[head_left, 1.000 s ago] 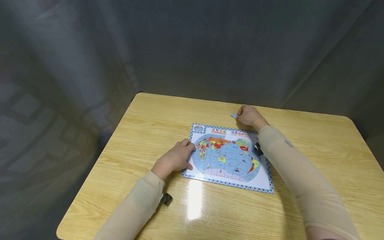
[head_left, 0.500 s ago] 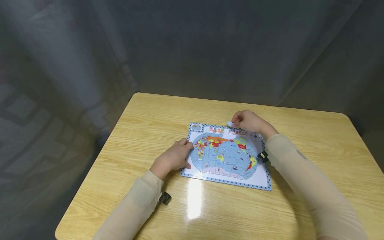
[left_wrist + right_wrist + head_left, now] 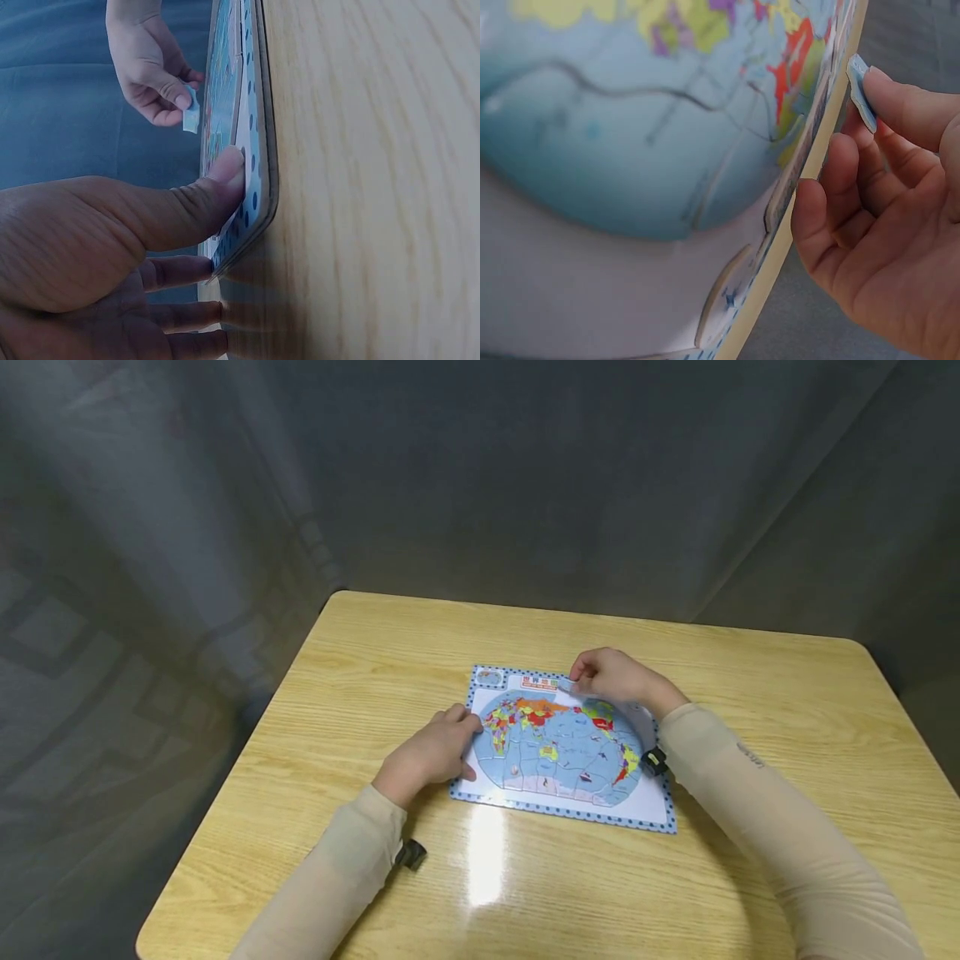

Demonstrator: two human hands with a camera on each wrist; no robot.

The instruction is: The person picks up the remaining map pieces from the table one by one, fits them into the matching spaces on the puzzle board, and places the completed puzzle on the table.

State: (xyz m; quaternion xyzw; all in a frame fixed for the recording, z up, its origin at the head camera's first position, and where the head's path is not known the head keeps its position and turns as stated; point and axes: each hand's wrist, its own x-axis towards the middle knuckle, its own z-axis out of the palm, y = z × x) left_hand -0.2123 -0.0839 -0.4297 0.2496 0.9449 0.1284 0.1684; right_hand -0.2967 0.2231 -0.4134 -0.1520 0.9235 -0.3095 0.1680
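A world-map jigsaw board [image 3: 652,806] with a blue dotted border lies flat on the table. At its left edge rests my left hand [image 3: 429,753]; in the left wrist view its thumb [image 3: 225,166] presses on the border, while the other fingers reach down beside the edge. Over the board's far edge, my right hand [image 3: 621,678] pinches a small light-blue puzzle piece [image 3: 862,94] between thumb and fingers. The piece is above the surface, tilted, near the printed title. A pale patch breaks the map's upper edge close to that hand.
The wooden table [image 3: 390,652] has rounded corners and surrounds the board on all sides. Dark grey curtain [image 3: 525,485] hangs behind it and at the left. A black wrist camera [image 3: 411,855] sits under the left forearm, another [image 3: 655,762] beside the right wrist.
My right hand has come from the table behind the board toward me and slightly left, bringing the puzzle piece over the board's far edge. The left hand has stayed on the board's left edge.
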